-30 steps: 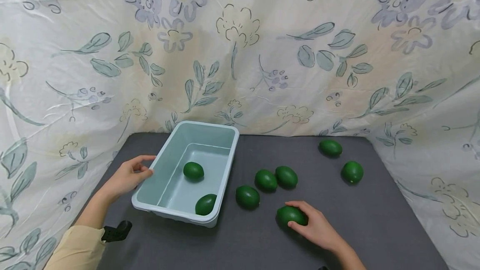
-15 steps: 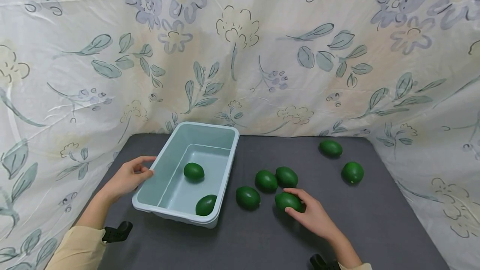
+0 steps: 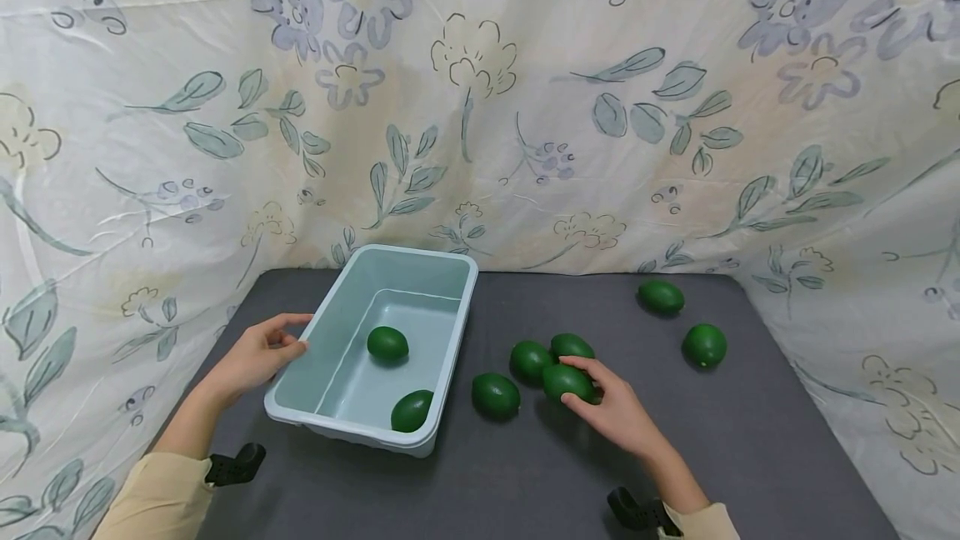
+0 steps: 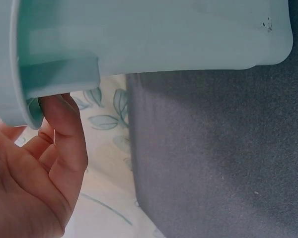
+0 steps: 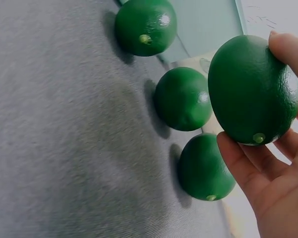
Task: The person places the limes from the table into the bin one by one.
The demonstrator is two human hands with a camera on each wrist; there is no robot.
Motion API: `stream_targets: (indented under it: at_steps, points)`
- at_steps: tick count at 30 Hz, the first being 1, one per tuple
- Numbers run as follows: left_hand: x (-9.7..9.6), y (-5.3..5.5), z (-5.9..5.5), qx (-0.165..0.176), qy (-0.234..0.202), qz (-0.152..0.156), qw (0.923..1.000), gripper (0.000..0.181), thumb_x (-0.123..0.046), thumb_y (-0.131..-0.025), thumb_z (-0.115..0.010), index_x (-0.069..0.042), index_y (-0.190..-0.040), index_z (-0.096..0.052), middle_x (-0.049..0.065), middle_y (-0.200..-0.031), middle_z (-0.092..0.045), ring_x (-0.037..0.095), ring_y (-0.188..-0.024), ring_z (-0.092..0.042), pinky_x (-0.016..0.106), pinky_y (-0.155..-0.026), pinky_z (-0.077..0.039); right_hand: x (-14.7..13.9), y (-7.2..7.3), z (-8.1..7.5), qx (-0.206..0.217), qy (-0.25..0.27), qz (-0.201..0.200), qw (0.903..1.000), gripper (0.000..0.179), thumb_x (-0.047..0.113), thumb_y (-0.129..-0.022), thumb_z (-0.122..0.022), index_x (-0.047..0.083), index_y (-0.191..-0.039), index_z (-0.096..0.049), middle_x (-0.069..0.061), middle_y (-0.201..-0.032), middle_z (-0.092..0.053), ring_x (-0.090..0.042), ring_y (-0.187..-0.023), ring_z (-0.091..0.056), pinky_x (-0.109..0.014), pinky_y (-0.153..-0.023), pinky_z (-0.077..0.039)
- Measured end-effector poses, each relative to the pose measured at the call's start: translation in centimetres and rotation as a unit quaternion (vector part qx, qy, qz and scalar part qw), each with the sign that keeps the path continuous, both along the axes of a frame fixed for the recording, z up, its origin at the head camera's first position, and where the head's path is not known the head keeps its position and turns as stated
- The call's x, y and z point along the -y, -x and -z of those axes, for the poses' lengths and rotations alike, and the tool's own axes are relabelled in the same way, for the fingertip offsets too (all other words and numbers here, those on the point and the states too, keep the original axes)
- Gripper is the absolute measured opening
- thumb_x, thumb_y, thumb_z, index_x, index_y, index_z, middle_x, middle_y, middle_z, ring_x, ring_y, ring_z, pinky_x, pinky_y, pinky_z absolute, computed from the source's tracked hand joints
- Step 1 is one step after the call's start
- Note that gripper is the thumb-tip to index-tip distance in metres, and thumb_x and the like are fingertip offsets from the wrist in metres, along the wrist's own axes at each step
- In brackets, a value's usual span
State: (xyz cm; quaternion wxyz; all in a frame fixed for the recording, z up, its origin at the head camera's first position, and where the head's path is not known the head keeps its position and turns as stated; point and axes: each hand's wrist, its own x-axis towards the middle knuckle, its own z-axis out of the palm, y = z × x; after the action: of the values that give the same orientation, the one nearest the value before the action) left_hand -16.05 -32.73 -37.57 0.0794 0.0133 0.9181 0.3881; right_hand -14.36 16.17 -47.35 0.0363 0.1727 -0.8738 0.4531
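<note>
My right hand (image 3: 613, 411) pinches a green lime (image 5: 253, 89) between thumb and fingers. In the right wrist view this lime is raised off the table. Behind it lie a lime (image 5: 183, 99) and another lime (image 5: 206, 167), with a third lime (image 3: 496, 396) nearer the tub. On the left, my left hand (image 3: 258, 357) grips the side rim of a pale blue-green plastic tub (image 3: 457, 332). Its fingers curl under the rim in the left wrist view. Inside the tub rest one lime (image 3: 387, 344) and, by the near right corner, another lime (image 3: 412, 411).
Toward the back right of the dark grey table (image 3: 495, 490) lie a lime (image 3: 661, 297) and a lime (image 3: 705, 346). A floral cloth (image 3: 480, 107) hangs behind the table and along both sides.
My right hand has lifted the lime and carried it away from me and slightly left, toward the limes in the middle. My left hand and the tub have stayed put.
</note>
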Motion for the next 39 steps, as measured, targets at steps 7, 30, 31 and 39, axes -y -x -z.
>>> stream_targets:
  at_steps: [7, 30, 31, 39]
  points:
    - [0.0, 0.0, 0.1, -0.002, 0.000, 0.001, 1.0000, 0.049, -0.013, -0.090, -0.056, -0.005, -0.136, -0.040, 0.012, -0.086, -0.058, 0.017, -0.068, -0.050, 0.030, -0.056, -0.042, 0.5, 0.8, -0.8, -0.010, 0.005, -0.005, 0.9999, 0.050, 0.032, -0.082, -0.068, 0.027, -0.128, -0.051, 0.001, -0.127, -0.052, -0.012, -0.096, -0.055, -0.030, -0.075, -0.047]
    - [-0.2, 0.1, -0.2, 0.009, -0.007, -0.001, 0.9999, 0.051, -0.014, -0.090, -0.056, -0.005, -0.137, -0.038, 0.013, -0.086, -0.057, 0.016, -0.066, -0.050, 0.032, -0.055, -0.043, 2.9, 4.4, -4.2, -0.002, 0.044, -0.015, 0.9989, 0.050, 0.027, -0.084, -0.067, 0.021, -0.130, -0.050, 0.001, -0.124, -0.054, -0.016, -0.098, -0.054, -0.033, -0.078, -0.047]
    - [-0.2, 0.1, -0.2, 0.009, -0.007, -0.001, 0.9999, 0.051, -0.014, -0.090, -0.056, -0.005, -0.137, -0.038, 0.013, -0.086, -0.057, 0.016, -0.066, -0.050, 0.032, -0.055, -0.043, 3.0, 4.6, -4.3, -0.002, 0.042, -0.016, 0.9990, 0.050, 0.028, -0.084, -0.067, 0.021, -0.131, -0.050, 0.001, -0.124, -0.054, -0.015, -0.098, -0.054, -0.033, -0.078, -0.047]
    - [-0.2, 0.0, -0.2, 0.012, -0.007, -0.004, 0.9999, 0.050, -0.013, -0.090, -0.055, -0.004, -0.137, -0.038, 0.013, -0.086, -0.057, 0.017, -0.066, -0.050, 0.031, -0.054, -0.043, 4.2, 5.8, -6.3, -0.014, 0.043, -0.041, 0.9981, 0.049, 0.028, -0.085, -0.066, 0.021, -0.131, -0.049, -0.002, -0.125, -0.053, -0.017, -0.099, -0.056, -0.035, -0.079, -0.047]
